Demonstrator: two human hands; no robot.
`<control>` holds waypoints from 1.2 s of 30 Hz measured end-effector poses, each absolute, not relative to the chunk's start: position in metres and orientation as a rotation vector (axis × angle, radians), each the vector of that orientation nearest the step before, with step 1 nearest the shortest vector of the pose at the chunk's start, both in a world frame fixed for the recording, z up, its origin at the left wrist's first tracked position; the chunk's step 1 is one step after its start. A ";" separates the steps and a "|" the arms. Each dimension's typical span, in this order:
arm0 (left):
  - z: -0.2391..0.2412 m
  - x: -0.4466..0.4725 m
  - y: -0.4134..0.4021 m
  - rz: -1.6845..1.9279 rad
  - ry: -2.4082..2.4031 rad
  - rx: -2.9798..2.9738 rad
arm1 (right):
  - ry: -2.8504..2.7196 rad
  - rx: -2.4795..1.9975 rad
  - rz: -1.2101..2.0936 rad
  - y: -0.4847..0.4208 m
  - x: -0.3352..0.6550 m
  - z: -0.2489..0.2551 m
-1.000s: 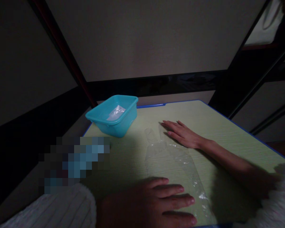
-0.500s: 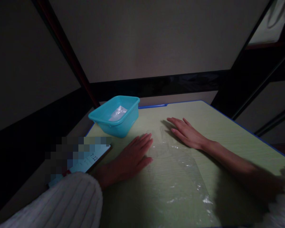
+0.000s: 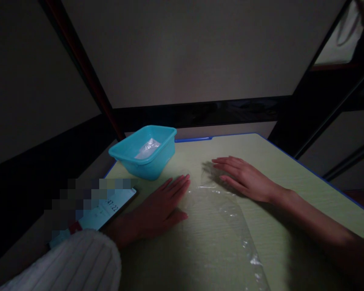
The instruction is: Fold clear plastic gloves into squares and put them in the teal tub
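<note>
A clear plastic bag (image 3: 221, 226) lies flat on the pale green table (image 3: 276, 165), running from the middle toward the near edge. My left hand (image 3: 159, 208) rests flat on the table with fingers stretched out, at the bag's left edge. My right hand (image 3: 245, 178) lies flat with fingers spread on the bag's far end. Neither hand grips anything.
A turquoise plastic tub (image 3: 144, 151) with a folded clear bag inside stands at the table's far left corner. A phone (image 3: 104, 208) with a lit screen lies at the left edge near my left sleeve. Dark frame bars and a wall rise behind the table.
My left hand moved from the bag's near end up to its left side a second ago and has barely shifted since. My right hand slid slightly nearer along the bag's far end.
</note>
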State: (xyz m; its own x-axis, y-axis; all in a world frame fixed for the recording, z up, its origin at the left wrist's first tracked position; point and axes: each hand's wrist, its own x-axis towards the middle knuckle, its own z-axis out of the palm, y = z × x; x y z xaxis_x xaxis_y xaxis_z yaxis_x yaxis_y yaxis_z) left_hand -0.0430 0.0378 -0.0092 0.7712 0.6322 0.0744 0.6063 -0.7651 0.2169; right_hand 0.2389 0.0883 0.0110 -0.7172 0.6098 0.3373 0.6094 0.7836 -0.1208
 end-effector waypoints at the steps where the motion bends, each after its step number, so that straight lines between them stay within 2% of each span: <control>1: -0.008 -0.041 0.035 0.214 0.907 2.782 | -2.630 -0.885 0.009 0.087 0.239 0.014; 6: 0.003 -0.028 0.024 0.072 0.589 2.771 | -2.647 -0.779 0.148 0.085 0.238 0.016; 12: 0.012 -0.020 0.013 0.006 0.394 2.746 | -2.590 -0.859 0.190 0.091 0.238 0.005; 20: 0.014 -0.018 0.009 0.019 0.359 2.730 | -2.674 -0.975 0.250 0.092 0.235 -0.002; 33: 0.019 -0.012 0.000 -0.015 0.328 2.791 | -2.711 -0.924 0.313 0.088 0.225 -0.007; 36: 0.016 -0.013 0.001 0.067 0.313 2.814 | -2.701 -0.919 0.316 0.090 0.227 -0.007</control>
State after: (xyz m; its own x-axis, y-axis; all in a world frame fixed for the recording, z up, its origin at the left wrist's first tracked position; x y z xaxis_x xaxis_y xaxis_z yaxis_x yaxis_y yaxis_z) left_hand -0.0135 0.0010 0.0160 0.9750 0.2218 0.0120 0.2075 -0.9286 0.3075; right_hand 0.2268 0.0900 -0.0075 -0.7625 0.6207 0.1826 0.5618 0.7752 -0.2889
